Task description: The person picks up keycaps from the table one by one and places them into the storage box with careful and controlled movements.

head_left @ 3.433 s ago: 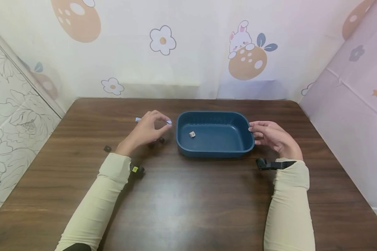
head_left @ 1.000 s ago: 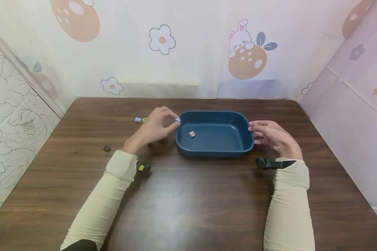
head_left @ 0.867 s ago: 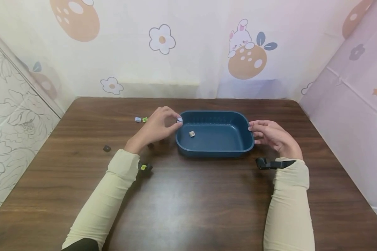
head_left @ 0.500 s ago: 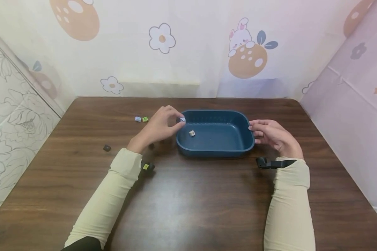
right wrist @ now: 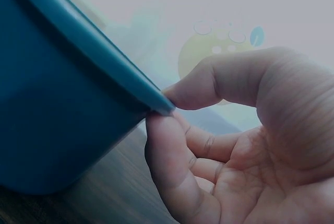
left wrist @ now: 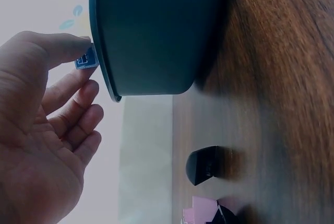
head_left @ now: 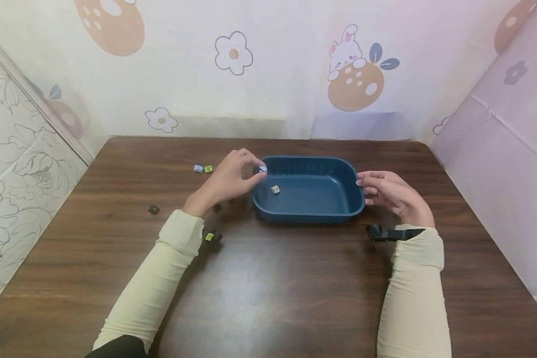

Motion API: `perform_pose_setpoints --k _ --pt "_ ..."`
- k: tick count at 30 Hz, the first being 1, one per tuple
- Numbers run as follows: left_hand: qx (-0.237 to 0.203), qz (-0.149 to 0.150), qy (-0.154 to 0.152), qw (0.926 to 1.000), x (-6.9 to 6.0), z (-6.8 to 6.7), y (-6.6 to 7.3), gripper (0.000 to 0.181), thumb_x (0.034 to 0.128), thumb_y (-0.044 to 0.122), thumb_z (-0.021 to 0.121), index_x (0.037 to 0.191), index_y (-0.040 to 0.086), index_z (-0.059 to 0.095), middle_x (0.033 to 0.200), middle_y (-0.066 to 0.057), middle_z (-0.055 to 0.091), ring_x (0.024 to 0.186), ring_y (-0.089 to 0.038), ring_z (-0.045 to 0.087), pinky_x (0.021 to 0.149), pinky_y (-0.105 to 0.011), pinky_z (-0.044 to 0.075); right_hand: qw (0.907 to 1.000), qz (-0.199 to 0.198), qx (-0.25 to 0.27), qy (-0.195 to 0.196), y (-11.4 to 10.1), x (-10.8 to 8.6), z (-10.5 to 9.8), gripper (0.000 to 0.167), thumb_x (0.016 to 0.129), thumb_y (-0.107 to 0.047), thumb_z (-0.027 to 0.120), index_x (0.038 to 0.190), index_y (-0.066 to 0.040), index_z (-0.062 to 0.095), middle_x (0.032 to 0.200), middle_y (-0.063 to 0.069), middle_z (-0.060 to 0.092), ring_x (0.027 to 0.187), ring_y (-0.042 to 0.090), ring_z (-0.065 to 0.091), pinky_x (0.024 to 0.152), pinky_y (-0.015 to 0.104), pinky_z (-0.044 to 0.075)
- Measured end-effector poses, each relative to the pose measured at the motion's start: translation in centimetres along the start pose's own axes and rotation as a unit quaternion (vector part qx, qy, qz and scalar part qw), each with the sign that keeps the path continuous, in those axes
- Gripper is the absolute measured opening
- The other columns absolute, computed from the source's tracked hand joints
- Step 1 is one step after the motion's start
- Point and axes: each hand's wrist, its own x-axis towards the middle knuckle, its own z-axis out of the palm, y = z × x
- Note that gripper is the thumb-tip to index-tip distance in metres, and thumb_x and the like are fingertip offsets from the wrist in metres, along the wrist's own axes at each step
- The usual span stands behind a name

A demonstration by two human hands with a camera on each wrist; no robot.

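Observation:
In the head view the left hand [head_left: 230,180] pinches a small light-blue keycap-like piece [head_left: 263,169] over the left rim of a blue rectangular bin [head_left: 309,218]. The left wrist view shows that piece [left wrist: 87,58] between thumb and finger, right beside the bin's rim [left wrist: 107,72]. The right hand [head_left: 396,195] grips the bin's right rim; in the right wrist view its thumb and index finger pinch the edge of the bin [right wrist: 78,93]. A small whitish piece [head_left: 275,189] lies inside the bin, toward the left.
On the brown table [head_left: 268,278], left of the bin, lie a light-blue piece [head_left: 198,168], a green piece [head_left: 208,169] and a black piece [head_left: 154,209]. A dark piece [head_left: 217,207] is partly behind the left wrist. A patterned cloth [head_left: 286,74] hangs behind the table.
The left hand has moved right with the pinched piece, from beside the bin to over its left rim. The green piece has come into sight. The right hand keeps its grip on the rim.

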Motion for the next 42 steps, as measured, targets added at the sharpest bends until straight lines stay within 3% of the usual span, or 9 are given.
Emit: perform_pose_setpoints --k 9,23,30,34,42 --pt "0.004 -0.001 0.014 0.9999 0.4 -0.9 -0.5 0.031 0.0994 0.033 0.074 0.124 0.015 0.076 0.128 -0.006 0.068 0.127 -0.025 0.054 0.109 -0.049 0.049 0.9999 -0.011 -0.006 -0.007 -1.1 1.5 0.3 0.055 0.109 -0.022 0.057 0.155 0.004 0.041 0.101 -0.018 0.071 0.087 -0.001 0.068 0.079 0.021 0.061" --pt "0.010 0.023 0.009 0.9996 1.5 -0.4 -0.4 0.029 0.1001 0.034 0.072 0.123 0.016 0.077 0.128 -0.004 0.068 0.125 -0.025 0.054 0.104 -0.047 0.052 0.9998 -0.011 0.013 0.002 -0.8 1.6 0.0 0.056 0.109 -0.023 0.057 0.153 0.006 0.040 0.096 -0.017 0.071 0.085 0.000 0.068 0.077 0.021 0.062" --pt "0.015 0.040 0.005 0.9991 1.5 -0.1 -0.6 0.030 0.0997 0.032 0.073 0.123 0.015 0.077 0.127 -0.005 0.069 0.124 -0.025 0.055 0.102 -0.046 0.052 0.9989 -0.017 0.042 -0.008 -0.3 1.5 0.2 0.032 0.108 -0.020 0.059 0.135 -0.004 0.051 0.094 -0.013 0.072 0.083 0.002 0.070 0.074 0.023 0.062" --pt "0.022 0.054 0.007 0.9982 1.5 0.1 -0.7 0.028 0.0992 0.031 0.074 0.122 0.014 0.078 0.124 -0.004 0.069 0.120 -0.024 0.056 0.099 -0.044 0.052 0.9980 -0.024 0.051 -0.027 -0.2 1.5 -0.1 0.028 0.108 -0.017 0.057 0.133 -0.006 0.051 0.095 -0.011 0.072 0.083 0.004 0.070 0.073 0.023 0.062" --pt "0.014 0.089 -0.010 0.9959 1.4 1.9 -1.0 0.028 0.0986 0.029 0.075 0.121 0.014 0.078 0.122 -0.003 0.069 0.119 -0.021 0.056 0.102 -0.042 0.055 0.9970 -0.015 0.034 -0.067 0.0 1.3 -1.3 0.016 0.108 -0.011 0.051 0.123 -0.007 0.054 0.092 -0.006 0.070 0.081 0.007 0.072 0.071 0.026 0.064"
